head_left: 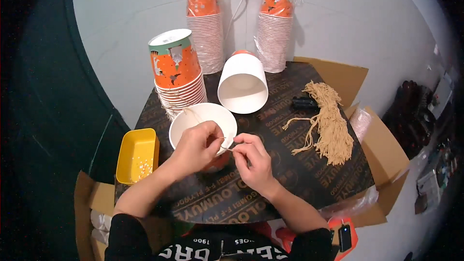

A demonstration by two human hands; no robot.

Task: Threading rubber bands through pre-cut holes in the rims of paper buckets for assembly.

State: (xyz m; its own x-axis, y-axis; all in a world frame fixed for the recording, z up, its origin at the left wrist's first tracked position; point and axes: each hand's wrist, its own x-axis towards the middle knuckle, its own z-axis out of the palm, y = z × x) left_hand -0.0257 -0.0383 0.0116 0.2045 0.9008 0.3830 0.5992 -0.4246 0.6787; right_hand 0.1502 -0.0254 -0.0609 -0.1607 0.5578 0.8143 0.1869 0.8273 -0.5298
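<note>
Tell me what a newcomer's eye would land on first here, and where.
Probably the orange-and-green stack of upside-down paper buckets at the back left of the dark table, with two plastic-wrapped stacks farther back. The bundle of tan strings on the right and yellow tray at the left edge come next. Nearest, the left hand and right hand pinch a thin string by a white-lined bucket.

Nearest cup partly behind fingers

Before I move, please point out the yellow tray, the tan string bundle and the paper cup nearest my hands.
Yellow tray (131, 148), head view: bare inside surface.
Tan string bundle (333, 133), head view: middle strands.
Paper cup (216, 115), head view: white inside wall.
</note>
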